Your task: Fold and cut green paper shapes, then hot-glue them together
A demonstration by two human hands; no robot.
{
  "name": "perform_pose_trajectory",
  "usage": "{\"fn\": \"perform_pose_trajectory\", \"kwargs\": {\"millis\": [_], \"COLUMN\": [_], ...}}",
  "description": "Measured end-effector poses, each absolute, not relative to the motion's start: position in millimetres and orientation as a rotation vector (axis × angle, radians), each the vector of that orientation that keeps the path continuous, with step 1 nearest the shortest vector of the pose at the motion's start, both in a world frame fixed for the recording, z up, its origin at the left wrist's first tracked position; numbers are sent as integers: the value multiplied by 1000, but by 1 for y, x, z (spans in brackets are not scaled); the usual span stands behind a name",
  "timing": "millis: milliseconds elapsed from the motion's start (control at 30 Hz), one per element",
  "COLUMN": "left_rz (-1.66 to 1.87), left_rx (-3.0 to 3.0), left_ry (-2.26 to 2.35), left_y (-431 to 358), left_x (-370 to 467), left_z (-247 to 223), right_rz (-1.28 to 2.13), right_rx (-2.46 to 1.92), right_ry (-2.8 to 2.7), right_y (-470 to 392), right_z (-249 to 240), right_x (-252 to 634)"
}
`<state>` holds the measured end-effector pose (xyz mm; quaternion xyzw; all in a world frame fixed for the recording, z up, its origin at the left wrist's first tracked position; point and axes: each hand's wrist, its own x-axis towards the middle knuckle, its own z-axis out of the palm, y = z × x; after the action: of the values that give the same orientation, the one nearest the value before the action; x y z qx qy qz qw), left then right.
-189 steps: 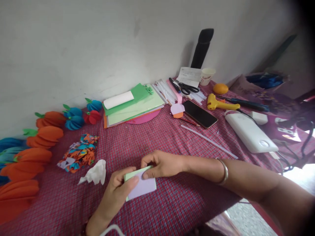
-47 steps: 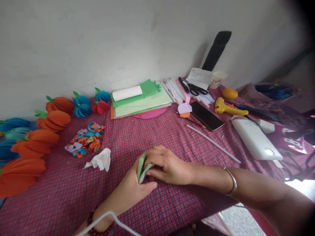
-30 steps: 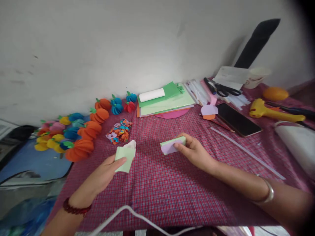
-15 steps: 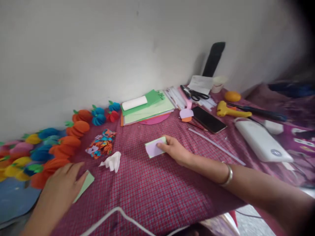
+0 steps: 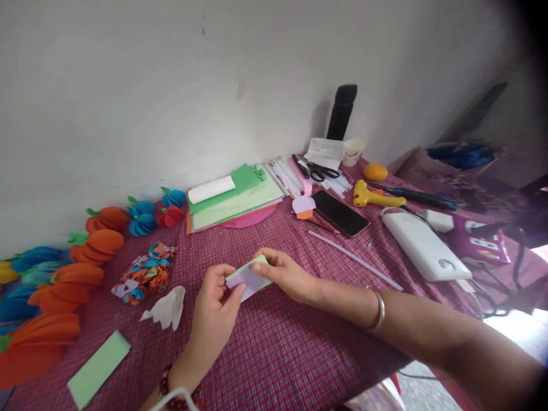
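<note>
**Paper alignment step (judged)**

Lilac-and-green paper (image 5: 253,281) is pinched by left hand (image 5: 213,313) and right hand (image 5: 286,276), 2 grips closed to its thickness, above the counter (image 5: 274,354), toward the near edge. Careful edge-matching is judged necessary next.

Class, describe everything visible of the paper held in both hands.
The paper shows a lilac face with pale green along its far edge and right end; folds or layers are unclear. Slanting over the checked cloth, it is held by the left hand at one end and the right hand at the other.
</note>
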<state>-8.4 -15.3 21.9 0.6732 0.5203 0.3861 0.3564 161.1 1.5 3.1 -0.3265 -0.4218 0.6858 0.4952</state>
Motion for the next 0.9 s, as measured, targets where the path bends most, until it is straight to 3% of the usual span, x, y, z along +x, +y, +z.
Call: {"fn": "perform_pose_trajectory", "kwargs": {"millis": [267, 600, 733, 900], "left_rz": [1104, 865, 772, 776], "left_rx": [1918, 1913, 1783, 1564], "left_ry": [1306, 1173, 1285, 1771], "left_y": [-19, -16, -23, -37], "left_x": [-17, -17, -58, -150], "left_z": [8, 25, 42, 70], "right_rz": [1849, 1730, 1693, 1668], "right_rx": [-752, -861, -999, -1053], "right_ry": [-763, -1235, -1247, -1049], "right_y": [9, 6, 5, 9], "right_z": [-2, 3, 0, -5], "right_x": [162, 167, 166, 164]}}
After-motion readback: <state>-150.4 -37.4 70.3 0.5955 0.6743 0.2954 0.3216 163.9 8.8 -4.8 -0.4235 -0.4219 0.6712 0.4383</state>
